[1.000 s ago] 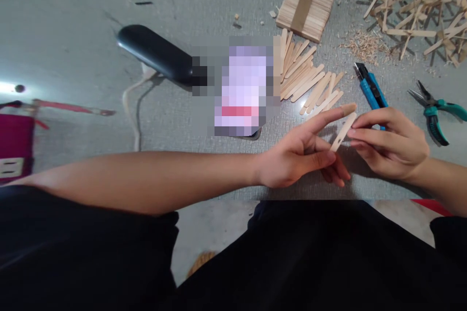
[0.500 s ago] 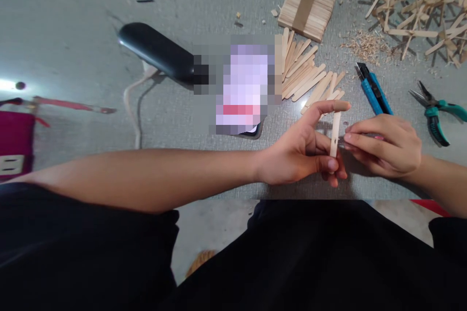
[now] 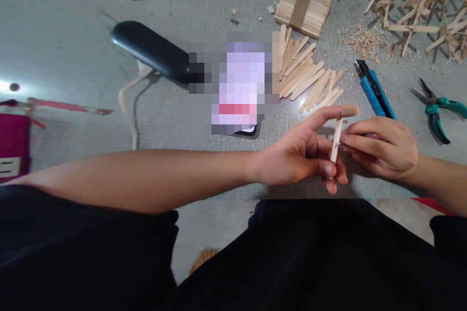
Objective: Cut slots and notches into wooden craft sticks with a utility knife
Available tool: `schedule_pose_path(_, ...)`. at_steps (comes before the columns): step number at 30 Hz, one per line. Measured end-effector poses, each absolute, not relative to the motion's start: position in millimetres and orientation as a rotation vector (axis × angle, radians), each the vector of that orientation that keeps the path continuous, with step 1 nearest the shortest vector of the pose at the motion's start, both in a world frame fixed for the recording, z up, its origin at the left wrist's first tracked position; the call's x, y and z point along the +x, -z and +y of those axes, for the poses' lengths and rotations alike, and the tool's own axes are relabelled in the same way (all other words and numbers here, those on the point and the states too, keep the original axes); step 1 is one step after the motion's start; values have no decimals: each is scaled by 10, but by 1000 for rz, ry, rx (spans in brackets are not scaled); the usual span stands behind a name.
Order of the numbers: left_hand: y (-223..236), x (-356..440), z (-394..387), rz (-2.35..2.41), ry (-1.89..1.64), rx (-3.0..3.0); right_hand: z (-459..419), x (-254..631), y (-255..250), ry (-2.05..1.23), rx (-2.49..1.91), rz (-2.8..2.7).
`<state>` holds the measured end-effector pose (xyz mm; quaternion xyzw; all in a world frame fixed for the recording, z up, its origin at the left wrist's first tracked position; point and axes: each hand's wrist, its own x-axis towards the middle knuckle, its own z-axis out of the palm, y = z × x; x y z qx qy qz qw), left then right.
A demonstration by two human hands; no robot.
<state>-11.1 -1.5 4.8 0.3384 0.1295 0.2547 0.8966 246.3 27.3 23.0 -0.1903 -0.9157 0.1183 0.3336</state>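
Note:
A craft stick (image 3: 337, 138) stands tilted between the thumb and outstretched index finger of my left hand (image 3: 304, 148), which grips it by its two ends. A small dark mark or hole shows near the stick's middle. On the stick's right side, my right hand (image 3: 388, 148) pinches a slim tool with a pink part (image 3: 371, 135) showing between the fingers. Its thin tip meets the stick near the mark; the rest of the tool is hidden in my hand. Loose craft sticks (image 3: 304, 75) lie just beyond my left hand.
A banded bundle of sticks (image 3: 286, 9), wood shavings (image 3: 368, 44) and a pile of crossed sticks (image 3: 408, 29) lie at the back. A blue utility knife (image 3: 375, 92) and green-handled pliers (image 3: 434, 119) are to the right. Further left are a blurred-out phone (image 3: 242, 82) and black case (image 3: 149, 51).
The stick has tilted, its top leaning further right and its lower end slightly left. My left index finger has shifted right with it. The tool stays at the stick's middle.

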Motion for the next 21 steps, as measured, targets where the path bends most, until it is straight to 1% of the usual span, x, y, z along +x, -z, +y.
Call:
schedule_pose_path(4,-50,-107,-15,222,-467,667,227,2458,-209,-354,-475,-2404)
schedule_pose_path(9,-14,-108,18,150,-377,634,167,2457,-176,-424,-563,-2382)
schedule_pose_path(15,35,-115,23,72,-342,454,161,2440,-150,-356,-659,-2350)
schedule_pose_path(21,66,-130,-18,75,-362,374,185,2383,-137,-260,-651,-2222)
